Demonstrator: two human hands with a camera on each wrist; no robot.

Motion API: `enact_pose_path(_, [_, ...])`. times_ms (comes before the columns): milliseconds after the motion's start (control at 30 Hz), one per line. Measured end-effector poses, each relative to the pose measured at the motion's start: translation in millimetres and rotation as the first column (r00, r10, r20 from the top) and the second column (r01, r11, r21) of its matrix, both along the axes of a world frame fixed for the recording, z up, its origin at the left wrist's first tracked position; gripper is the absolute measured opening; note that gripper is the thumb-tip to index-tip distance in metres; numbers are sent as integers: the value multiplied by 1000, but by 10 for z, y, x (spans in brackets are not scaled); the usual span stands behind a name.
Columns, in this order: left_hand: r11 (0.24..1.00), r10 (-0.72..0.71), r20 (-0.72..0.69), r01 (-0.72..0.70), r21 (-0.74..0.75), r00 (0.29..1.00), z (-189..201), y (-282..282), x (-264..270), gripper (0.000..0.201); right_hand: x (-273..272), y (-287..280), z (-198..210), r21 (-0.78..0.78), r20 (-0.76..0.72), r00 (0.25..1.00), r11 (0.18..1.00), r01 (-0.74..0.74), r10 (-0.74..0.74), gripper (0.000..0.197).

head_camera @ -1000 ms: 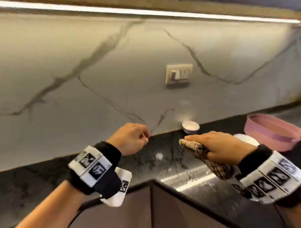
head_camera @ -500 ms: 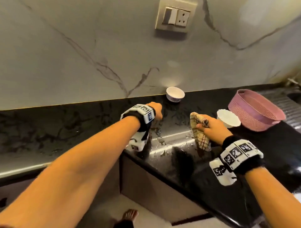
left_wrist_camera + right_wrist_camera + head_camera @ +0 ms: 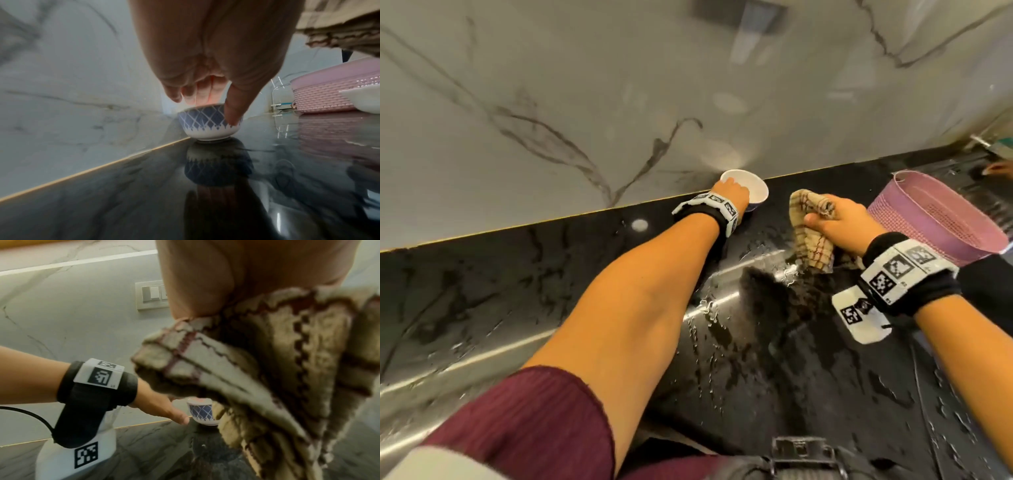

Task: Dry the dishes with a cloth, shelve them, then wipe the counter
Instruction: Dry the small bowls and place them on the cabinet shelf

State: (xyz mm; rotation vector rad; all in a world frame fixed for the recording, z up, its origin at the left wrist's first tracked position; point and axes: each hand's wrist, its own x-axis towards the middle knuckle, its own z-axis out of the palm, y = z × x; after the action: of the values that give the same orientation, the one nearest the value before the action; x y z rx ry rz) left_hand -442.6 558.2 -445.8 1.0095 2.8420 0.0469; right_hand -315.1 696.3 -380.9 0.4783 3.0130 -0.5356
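The task is judged to be at an early stage: no dish is seen dried or shelved, and the glossy black stone counter (image 3: 482,291) is seen wet, with droplets and smears across the lower middle of the head view, so wiping is left to do.

At the centre of the head view, against the grey marble backsplash (image 3: 551,102), the small white cup with a blue diamond pattern (image 3: 207,123) stands upright on the counter. It is pinched at its rim by the left hand (image 3: 731,195), thumb on the outer wall and fingers (image 3: 197,91) dipped inside.

To the right, the beige checked cloth with dark red lines (image 3: 810,233) is held bunched in the closed right hand (image 3: 840,226), raised above the counter. At the right edge, the pink perforated plastic basket (image 3: 935,222) sits on the counter, with a white dish (image 3: 363,100) beside it.

Half a second earlier the left hand was short of the cup; now it has closed on it, and the camera has tipped downward.
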Motion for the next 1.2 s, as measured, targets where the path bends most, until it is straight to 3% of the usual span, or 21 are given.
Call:
enact_pose_path(200, [988, -103, -52, 96, -121, 993, -73, 169, -110, 39, 1, 91, -101, -52, -8, 1000, 999, -2, 2, 41])
enact_pose_path(333, [994, -85, -64, 89, 60, 994, 69, 31, 68, 50, 162, 154, -162, -115, -79, 997, 993, -10, 1, 40])
enact_pose_path(400, [990, -85, -75, 93, 110, 994, 161, -117, 263, 38, 254, 125, -139, -177, -194, 981, 984, -34, -1, 41])
enact_pose_path(467, [988, -96, -113, 108, 109, 989, 246, -313, 535, 28, 351, 28, -46, -170, -378, 924, 977, -128, 55, 45])
enact_pose_path(567, [979, -185, -114, 192, 62, 976, 281, -672, 983, 29, 488, -216, 168, 56, -631, 715, 937, -343, 300, 51])
enact_pose_path(600, [963, -225, -137, 242, 120, 965, 296, -800, 1169, 27, 528, -322, 215, 170, -620, 662, 896, -410, 421, 52])
enact_pose_path(667, [893, -288, -247, 353, 281, 925, 379, -1031, 1466, 19, 570, -514, 248, 372, -463, 588, 747, -551, 663, 52])
enact_pose_path(733, [847, -281, -369, 410, 339, 886, 427, -1225, 1744, 15, 717, -664, 186, 403, -283, 504, 578, -710, 816, 52])
enact_pose_path(767, [831, -271, -424, 432, 351, 864, 424, -1318, 1865, 16, 825, -742, 140, 344, -245, 476, 535, -772, 845, 52])
enact_pose_path(867, [808, -220, -456, 423, 409, 862, 402, -1551, 2183, 26, 1080, -892, 47, 116, -256, 439, 478, -870, 861, 57])
enact_pose_path(933, [820, -177, -431, 375, 433, 885, 353, -1675, 2360, 19, 1172, -998, -38, 172, -255, 395, 444, -880, 882, 40])
enact_pose_path(1000, [810, -114, -368, 301, 504, 923, 326, -1741, 2502, 19, 1244, -1087, -159, 237, -304, 405, 480, -845, 862, 20])
enact_pose_path(1067, [714, -13, -252, 186, 675, 968, 357, -1775, 2614, 32, 1389, -1125, -321, 186, -451, 455, 580, -793, 767, 25])
enact_pose_path(1133, [495, 78, -2, -37, 868, 997, 414, -1825, 2662, 49, 1567, -1175, -411, 78, -618, 502, 683, -726, 605, 26])
enact_pose_path(1200, [248, -7, 342, -329, 911, 940, 484, -1833, 2687, 65, 1732, -1329, -380, -49, -722, 531, 732, -679, 444, 32])
